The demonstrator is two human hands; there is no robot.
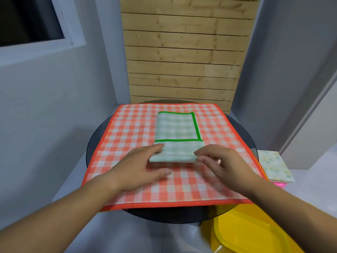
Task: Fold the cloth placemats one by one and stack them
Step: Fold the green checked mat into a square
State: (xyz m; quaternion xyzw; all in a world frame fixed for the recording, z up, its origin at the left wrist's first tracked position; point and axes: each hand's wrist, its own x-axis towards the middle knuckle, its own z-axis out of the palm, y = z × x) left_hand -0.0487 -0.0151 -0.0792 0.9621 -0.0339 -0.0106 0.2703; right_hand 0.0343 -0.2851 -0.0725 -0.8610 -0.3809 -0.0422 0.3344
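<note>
A green-checked placemat with a bright green border lies folded into a narrow strip on top of a spread orange-checked placemat. My left hand lies flat at the strip's near left corner, fingertips touching its edge. The fingers of my right hand are curled at the near right corner and pinch the folded edge there. Both hands sit at the near end of the green strip.
The orange placemat covers a round dark glass table. A pale floral folded cloth over something pink lies at the right. A yellow plastic tub stands at the lower right. Wooden slats and grey walls rise behind.
</note>
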